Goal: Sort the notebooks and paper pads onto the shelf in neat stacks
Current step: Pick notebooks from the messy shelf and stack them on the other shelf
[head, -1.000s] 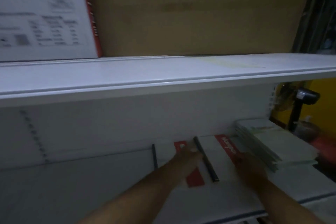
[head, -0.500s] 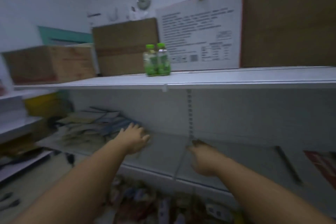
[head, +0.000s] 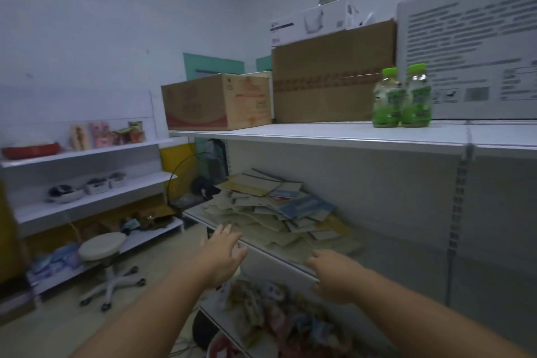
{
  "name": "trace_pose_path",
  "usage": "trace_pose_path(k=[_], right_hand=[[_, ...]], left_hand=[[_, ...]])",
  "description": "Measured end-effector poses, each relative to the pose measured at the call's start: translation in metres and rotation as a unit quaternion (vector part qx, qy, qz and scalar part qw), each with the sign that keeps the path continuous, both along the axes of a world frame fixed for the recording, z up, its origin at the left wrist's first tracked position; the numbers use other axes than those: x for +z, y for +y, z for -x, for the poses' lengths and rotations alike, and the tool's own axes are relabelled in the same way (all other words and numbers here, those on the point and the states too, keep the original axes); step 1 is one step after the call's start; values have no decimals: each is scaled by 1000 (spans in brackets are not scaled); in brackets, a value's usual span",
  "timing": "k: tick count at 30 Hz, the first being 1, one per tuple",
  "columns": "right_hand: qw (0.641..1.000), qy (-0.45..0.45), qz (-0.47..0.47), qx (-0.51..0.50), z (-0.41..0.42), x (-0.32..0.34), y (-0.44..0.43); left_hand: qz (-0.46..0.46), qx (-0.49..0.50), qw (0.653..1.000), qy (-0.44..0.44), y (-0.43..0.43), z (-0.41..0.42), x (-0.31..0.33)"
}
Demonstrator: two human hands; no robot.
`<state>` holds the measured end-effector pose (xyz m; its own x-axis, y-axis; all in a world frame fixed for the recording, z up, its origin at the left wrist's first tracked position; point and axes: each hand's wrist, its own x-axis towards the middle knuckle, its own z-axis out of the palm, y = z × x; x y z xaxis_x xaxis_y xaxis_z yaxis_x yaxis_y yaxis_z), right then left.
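A messy heap of notebooks and paper pads (head: pixel 279 212) lies on the white middle shelf (head: pixel 293 260), mostly cream covers with a few blue ones on top. My left hand (head: pixel 222 256) hovers in front of the heap's near edge, fingers spread and holding nothing. My right hand (head: pixel 334 273) reaches toward the shelf's front lip just right of the heap, fingers loosely extended and empty. Neither hand touches the pile.
Two green bottles (head: pixel 402 97) and cardboard boxes (head: pixel 218 102) stand on the upper shelf (head: pixel 319 132). Packaged goods (head: pixel 270 308) fill the shelf below. A white rolling stool (head: pixel 104 253) sits on the floor to the left, by wall shelves (head: pixel 87 180) carrying small items.
My view has swung left from the neat stacks to the messy heap. Both hands left the stacked pads and now reach empty toward the heap, closer than half a second ago.
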<state>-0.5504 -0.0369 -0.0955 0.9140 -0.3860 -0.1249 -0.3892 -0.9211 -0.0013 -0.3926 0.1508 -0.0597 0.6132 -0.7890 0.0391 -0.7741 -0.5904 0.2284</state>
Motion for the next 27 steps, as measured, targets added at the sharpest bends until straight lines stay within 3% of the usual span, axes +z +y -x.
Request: trace_pose_path(k=[10, 14, 20, 24, 27], right_hand=[[995, -89, -49, 21, -210, 11, -63], [979, -197, -60, -8, -280, 26, -85], [983, -177, 39, -35, -344, 19, -107], [988, -144, 22, -51, -364, 9, -120], [983, -166, 47, -58, -368, 17, -121]], left_hand=[[-44, 23, 997, -54, -45, -142, 30], [-23, 18, 999, -40, -58, -190, 34], [-30, -12, 999, -6, -67, -251, 16], [-3, -57, 998, 15, -83, -303, 16], [51, -100, 993, 41, -97, -350, 22]])
